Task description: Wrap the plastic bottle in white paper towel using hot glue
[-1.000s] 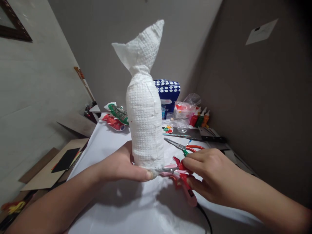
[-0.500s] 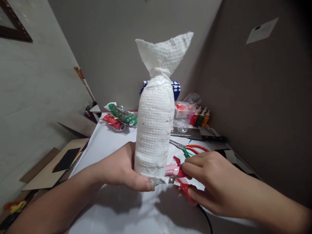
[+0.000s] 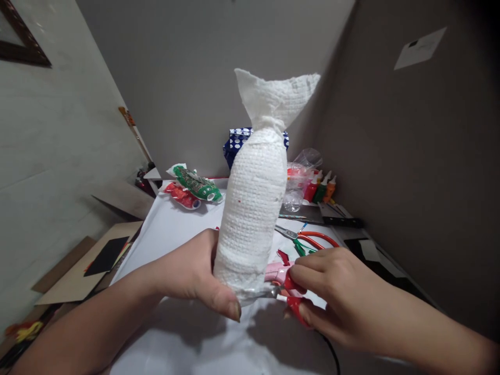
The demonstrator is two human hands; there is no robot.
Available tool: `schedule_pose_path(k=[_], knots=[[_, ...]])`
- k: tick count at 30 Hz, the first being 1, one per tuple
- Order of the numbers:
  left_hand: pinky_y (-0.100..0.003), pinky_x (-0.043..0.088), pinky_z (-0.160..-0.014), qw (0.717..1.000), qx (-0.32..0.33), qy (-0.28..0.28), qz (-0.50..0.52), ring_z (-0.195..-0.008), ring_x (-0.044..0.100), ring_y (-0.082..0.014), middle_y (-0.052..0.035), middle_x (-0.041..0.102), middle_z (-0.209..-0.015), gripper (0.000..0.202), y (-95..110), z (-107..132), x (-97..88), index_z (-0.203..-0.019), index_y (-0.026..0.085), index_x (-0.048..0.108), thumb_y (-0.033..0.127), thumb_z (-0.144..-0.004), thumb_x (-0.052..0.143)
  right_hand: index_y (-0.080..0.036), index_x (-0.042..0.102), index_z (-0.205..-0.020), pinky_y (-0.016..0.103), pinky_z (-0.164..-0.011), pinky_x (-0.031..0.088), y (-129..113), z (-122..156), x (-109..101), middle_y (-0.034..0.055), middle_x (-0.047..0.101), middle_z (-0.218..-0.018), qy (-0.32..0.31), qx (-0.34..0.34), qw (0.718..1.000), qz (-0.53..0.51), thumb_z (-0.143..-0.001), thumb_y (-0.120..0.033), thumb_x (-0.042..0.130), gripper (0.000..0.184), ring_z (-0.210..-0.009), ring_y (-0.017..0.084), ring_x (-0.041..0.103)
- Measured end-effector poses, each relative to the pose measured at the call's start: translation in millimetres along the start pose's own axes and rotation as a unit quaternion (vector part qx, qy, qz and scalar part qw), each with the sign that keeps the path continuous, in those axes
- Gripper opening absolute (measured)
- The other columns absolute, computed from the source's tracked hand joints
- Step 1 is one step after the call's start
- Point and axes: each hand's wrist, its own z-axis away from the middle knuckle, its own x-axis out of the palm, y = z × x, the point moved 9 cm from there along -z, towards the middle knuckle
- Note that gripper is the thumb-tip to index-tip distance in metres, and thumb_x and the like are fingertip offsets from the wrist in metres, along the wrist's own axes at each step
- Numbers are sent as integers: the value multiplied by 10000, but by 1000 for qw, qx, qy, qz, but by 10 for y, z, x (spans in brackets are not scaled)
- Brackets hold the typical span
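A bottle-shaped form wrapped in white paper towel (image 3: 253, 208) stands up over the white table sheet (image 3: 172, 229), tilted a little to the right, its twisted top flaring out. The left hand (image 3: 195, 273) grips its base — thumb along the lower edge. The right hand (image 3: 324, 291) clasps a pink-and-red glue gun (image 3: 287, 284), metal nozzle touching that bottom rim. Behind lie orange-handled scissors (image 3: 312, 238) and paint bottles (image 3: 320, 188).

place: your home craft corner | cues: paint bottles (image 3: 320, 188), orange-handled scissors (image 3: 312, 238), cardboard sheets (image 3: 74, 271), paper-covered table (image 3: 172, 229)
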Motion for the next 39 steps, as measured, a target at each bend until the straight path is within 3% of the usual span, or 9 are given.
schedule_pose_path(k=[5, 10, 14, 21, 28, 33, 36, 39], knots=[[-454, 466, -987, 1000, 4, 2, -1, -1203, 561, -369, -152, 680, -1204, 854, 5, 4, 5, -1292, 159, 586, 362, -529, 910, -216, 528, -762, 301, -561, 266, -43, -20, 0, -3, 589, -706, -9, 13, 1000, 2, -859, -275, 548, 116, -574, 143, 464], [-423, 507, -921, 1000, -14, -5, -11, -1189, 568, -368, -153, 660, -1235, 799, -11, -4, 26, -1254, 155, 615, 488, -572, 863, -212, 504, -740, 295, -550, 250, -19, 4, -11, -9, 591, -694, 17, 10, 1000, 2, -854, -224, 554, 125, -567, 137, 456], [-417, 482, -961, 1000, -15, 1, -15, -1218, 546, -363, -141, 663, -1236, 818, -6, -10, 24, -1249, 157, 620, 510, -552, 865, -211, 478, -723, 301, -540, 235, 4, 26, 8, -17, 576, -673, 23, 4, 1000, 3, -858, -181, 527, 147, -552, 133, 429], [-442, 450, -1002, 1000, -7, 1, -15, -1255, 512, -365, -151, 648, -1255, 826, 10, 2, 34, -1283, 161, 592, 460, -567, 875, -208, 517, -741, 308, -550, 237, -10, -30, 21, -1, 595, -702, 4, 22, 1000, 17, -851, -236, 537, 115, -575, 144, 464], [-423, 406, -1048, 992, 26, 67, -106, -1253, 497, -346, -123, 570, -1338, 1045, 118, 13, -52, -1358, 190, 476, 199, -423, 942, -211, 509, -733, 310, -559, 251, 12, -24, 27, -3, 577, -670, 19, 42, 999, 12, -864, -233, 513, 133, -562, 148, 456], [-380, 459, -975, 971, -44, 122, -201, -1146, 567, -280, -71, 587, -1284, 897, 93, 127, -115, -1371, 223, 408, 264, -597, 861, -218, 509, -752, 302, -575, 268, 27, 0, 55, -8, 595, -692, 31, 50, 998, -8, -877, -239, 513, 127, -585, 146, 475], [-324, 495, -900, 966, -92, 138, -197, -1102, 592, -250, -41, 638, -1204, 825, 57, 174, -148, -1377, 231, 388, 248, -663, 802, -216, 514, -751, 295, -572, 273, -17, -6, 65, -11, 614, -711, 37, 43, 998, -26, -876, -215, 509, 125, -597, 140, 506], [-249, 503, -823, 968, -93, 148, -178, -1016, 620, -209, 2, 686, -1096, 641, 84, 157, -153, -1265, 223, 526, 183, -670, 759, -215, 533, -753, 287, -560, 278, -36, -11, 67, -12, 621, -699, 58, 51, 996, -48, -868, -205, 516, 117, -586, 137, 523]])
